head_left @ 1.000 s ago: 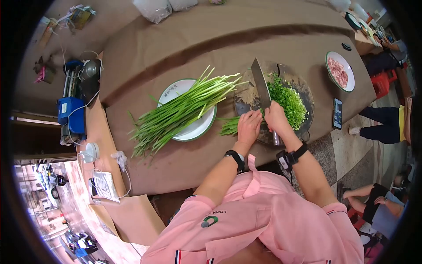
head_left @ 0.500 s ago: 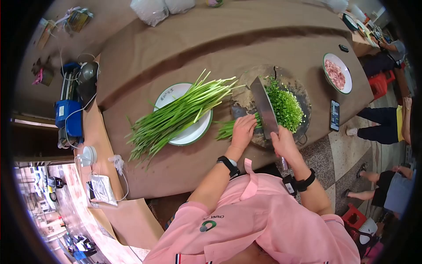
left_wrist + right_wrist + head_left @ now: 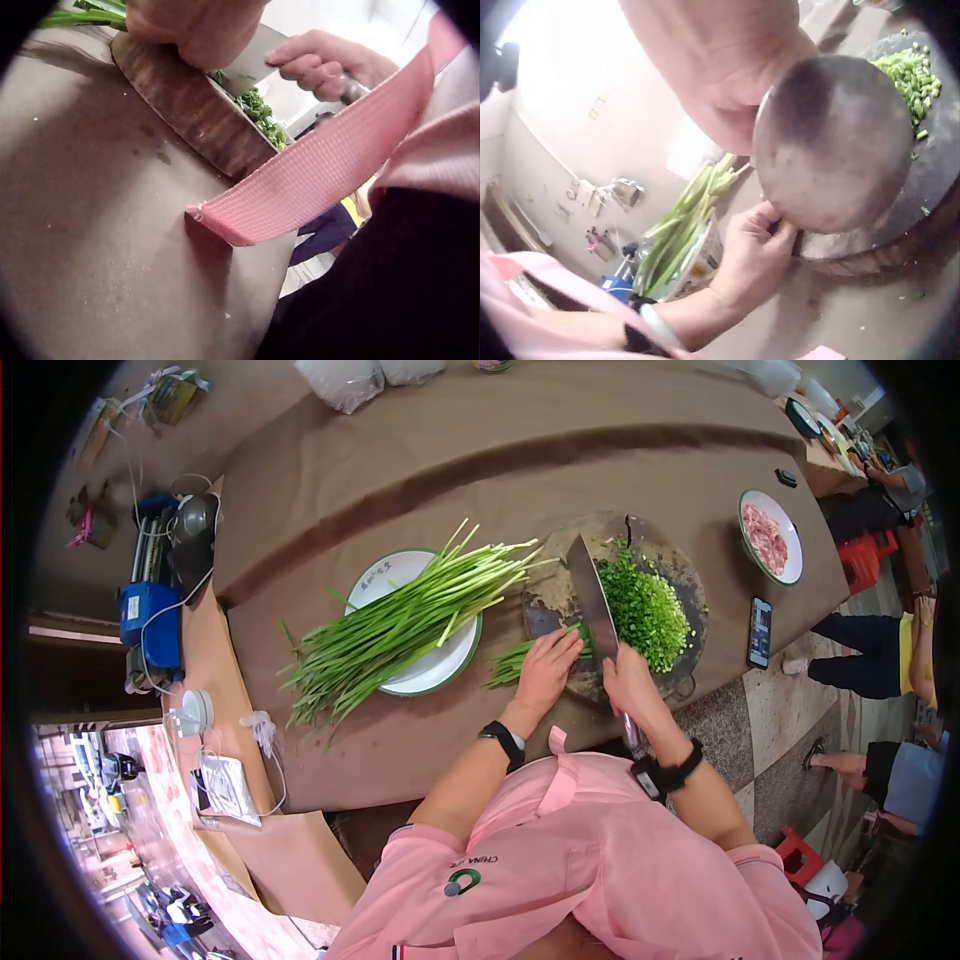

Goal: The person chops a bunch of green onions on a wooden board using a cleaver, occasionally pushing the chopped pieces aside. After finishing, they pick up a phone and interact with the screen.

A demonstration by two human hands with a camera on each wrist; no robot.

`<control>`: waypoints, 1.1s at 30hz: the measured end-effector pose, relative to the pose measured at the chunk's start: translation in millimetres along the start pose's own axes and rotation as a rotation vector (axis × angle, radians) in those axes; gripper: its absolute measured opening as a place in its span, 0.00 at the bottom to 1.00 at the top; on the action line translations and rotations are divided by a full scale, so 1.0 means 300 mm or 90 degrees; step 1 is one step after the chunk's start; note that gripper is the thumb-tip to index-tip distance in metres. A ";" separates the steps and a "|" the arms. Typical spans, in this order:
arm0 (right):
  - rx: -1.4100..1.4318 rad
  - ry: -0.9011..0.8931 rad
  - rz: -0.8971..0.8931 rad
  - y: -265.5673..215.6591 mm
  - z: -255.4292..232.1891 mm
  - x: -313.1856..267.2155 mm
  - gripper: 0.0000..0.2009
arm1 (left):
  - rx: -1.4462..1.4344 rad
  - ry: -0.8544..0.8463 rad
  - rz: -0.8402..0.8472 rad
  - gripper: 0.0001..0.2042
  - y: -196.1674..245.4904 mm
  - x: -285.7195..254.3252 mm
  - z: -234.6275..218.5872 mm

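My right hand (image 3: 630, 678) grips the handle of a cleaver (image 3: 594, 595), whose blade stands on edge over the round wooden chopping board (image 3: 660, 530). To the blade's left, my left hand (image 3: 545, 665) holds down a short bunch of garlic chives (image 3: 510, 663), its fingertips close beside the blade. A pile of chopped chives (image 3: 652, 615) lies on the board right of the blade. In the right wrist view the round metal butt (image 3: 832, 142) of the handle covers part of the board. The left wrist view shows right-hand fingers (image 3: 315, 71) curled round the handle.
Long uncut chives (image 3: 410, 625) lie across a white green-rimmed dish (image 3: 455, 665) on the left. A bowl of minced meat (image 3: 770, 538) and a phone (image 3: 760, 632) are at the table's right. Other people are beyond the right edge.
The cleaver and right hand have come down and nearer to my body, then slightly left over the last half second. My left hand stays on the bunch, shifting slightly left.
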State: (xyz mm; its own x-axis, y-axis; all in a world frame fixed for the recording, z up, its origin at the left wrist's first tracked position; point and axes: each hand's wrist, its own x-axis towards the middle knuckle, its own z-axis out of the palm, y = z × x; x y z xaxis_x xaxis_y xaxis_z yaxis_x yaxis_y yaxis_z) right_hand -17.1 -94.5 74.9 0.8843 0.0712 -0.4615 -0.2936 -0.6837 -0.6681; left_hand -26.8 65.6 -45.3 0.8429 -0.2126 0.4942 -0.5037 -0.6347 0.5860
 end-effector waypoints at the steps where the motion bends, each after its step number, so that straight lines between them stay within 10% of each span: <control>1: 0.002 -0.002 0.002 0.002 0.013 0.042 0.10 | -0.001 -0.003 0.000 0.16 0.002 -0.002 0.000; 33: -0.015 0.010 -0.005 0.032 -0.040 -0.033 0.10 | 0.033 -0.011 -0.001 0.13 0.006 0.025 0.021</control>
State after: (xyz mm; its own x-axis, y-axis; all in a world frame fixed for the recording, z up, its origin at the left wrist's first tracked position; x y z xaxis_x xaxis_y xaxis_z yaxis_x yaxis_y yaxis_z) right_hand -24.3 -110.5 80.2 0.8921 0.0663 -0.4468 -0.2775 -0.7001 -0.6579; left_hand -20.0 58.3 -44.5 0.8471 -0.2237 0.4822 -0.4921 -0.6729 0.5523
